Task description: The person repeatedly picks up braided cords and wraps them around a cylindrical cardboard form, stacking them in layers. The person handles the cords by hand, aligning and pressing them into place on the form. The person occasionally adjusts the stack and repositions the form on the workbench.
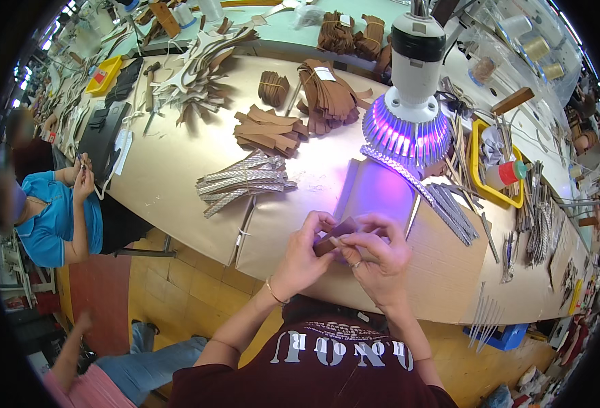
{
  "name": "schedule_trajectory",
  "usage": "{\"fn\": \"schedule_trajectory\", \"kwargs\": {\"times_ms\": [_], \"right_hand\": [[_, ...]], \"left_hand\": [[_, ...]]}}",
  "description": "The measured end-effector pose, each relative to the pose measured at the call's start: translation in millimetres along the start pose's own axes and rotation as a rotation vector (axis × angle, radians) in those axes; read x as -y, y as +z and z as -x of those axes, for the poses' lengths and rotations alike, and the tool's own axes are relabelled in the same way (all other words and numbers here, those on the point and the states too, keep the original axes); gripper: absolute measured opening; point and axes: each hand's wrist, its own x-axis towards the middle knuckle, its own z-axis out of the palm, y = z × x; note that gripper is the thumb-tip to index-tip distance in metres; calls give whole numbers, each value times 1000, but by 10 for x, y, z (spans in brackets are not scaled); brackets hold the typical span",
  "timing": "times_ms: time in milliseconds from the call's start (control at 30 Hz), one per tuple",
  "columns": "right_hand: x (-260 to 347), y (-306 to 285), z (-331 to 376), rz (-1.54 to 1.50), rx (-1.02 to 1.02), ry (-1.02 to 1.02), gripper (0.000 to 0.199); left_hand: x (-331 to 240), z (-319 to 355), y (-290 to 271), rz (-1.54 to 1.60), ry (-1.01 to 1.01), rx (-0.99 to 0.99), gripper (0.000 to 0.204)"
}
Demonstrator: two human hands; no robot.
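Note:
Near the table's front edge, my left hand [303, 257] and my right hand [381, 260] meet over a short brown leather strip [335, 236]. Fingers of both hands pinch it, and it bends between them; part of it is hidden behind the fingertips. Just beyond my hands a flat panel [374, 187] lies under a lamp [408, 129] with a ribbed metal head that glows purple. A silver braided strap [395, 170] lies along the lamp's near side. To the left is a bundle of silver braided straps [242, 180].
Brown leather strips [270, 130] and tied brown bundles [327, 92] lie farther back. At the right stand a yellow tray [480, 163] with a red-capped bottle [506, 175] and thin grey strips [453, 214]. A hammer [149, 85] lies far left, near a co-worker in blue [62, 217].

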Motion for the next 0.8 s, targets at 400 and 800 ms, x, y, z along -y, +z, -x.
{"fn": "schedule_trajectory", "kwargs": {"times_ms": [400,800], "right_hand": [[-31,-271,205,-736,508,15,14],[52,-951,56,-400,316,595,76]], "left_hand": [[564,-34,-334,964,-499,79,61],[-84,7,-44,-138,156,-234,60]]}}
